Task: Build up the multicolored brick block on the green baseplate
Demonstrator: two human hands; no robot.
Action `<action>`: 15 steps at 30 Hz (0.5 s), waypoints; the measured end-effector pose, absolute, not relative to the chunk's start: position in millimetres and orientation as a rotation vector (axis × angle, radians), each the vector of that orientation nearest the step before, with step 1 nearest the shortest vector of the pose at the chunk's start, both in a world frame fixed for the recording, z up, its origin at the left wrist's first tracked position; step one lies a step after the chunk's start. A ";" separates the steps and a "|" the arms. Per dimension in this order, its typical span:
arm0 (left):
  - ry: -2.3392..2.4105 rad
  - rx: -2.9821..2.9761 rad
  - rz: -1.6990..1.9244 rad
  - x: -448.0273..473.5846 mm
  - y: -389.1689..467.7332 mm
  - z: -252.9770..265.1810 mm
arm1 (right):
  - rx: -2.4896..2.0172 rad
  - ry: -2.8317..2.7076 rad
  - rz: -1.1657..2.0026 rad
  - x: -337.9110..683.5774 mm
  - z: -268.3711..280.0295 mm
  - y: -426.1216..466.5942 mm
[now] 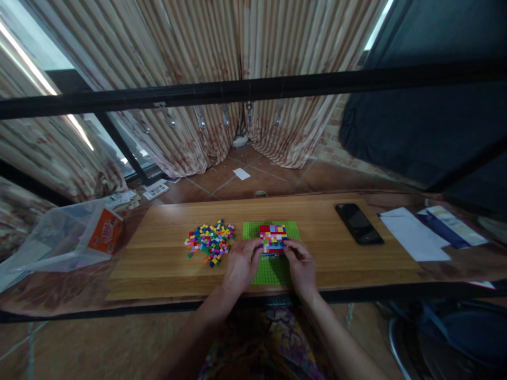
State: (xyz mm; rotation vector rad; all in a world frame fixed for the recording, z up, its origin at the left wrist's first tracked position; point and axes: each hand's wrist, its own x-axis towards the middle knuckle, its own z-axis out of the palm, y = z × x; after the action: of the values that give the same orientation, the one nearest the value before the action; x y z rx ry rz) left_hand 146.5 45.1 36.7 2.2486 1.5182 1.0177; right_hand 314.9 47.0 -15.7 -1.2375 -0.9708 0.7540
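Observation:
A green studded baseplate (273,274) lies on the wooden board in front of me. On its middle and far part is a flat block of colourful toy bricks (273,237), with red, white, yellow, pink and blue rows. My left hand (242,264) pinches the block's left edge between thumb and fingers. At the opposite edge, my right hand (303,265) grips it the same way. Whether the block is pressed onto the baseplate or slightly raised, I cannot tell. A loose pile of small bricks (212,240) in many colours sits left of the baseplate, near my left hand.
The wooden board (158,269) spans the table. A black phone (359,224) lies at its right, beside white papers (414,232). At the far left, a clear plastic box (59,237) with an orange label lies on the table. A dark bar (237,91) crosses beyond the table.

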 end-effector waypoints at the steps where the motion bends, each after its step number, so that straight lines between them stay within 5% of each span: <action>1: 1.524 2.267 0.997 149.7 48.9 37.1 | -1.231 -0.981 0.759 315.1 -15.8 46.7; 15: 1.437 2.505 0.783 163.3 65.3 44.3 | -1.224 -1.057 0.735 317.3 -18.3 45.6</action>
State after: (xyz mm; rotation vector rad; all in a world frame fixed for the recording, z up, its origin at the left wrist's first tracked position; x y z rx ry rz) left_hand 163.3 65.3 44.3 2.5048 1.4369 0.7826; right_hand 317.3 45.6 -18.3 -1.2240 -1.0575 0.7351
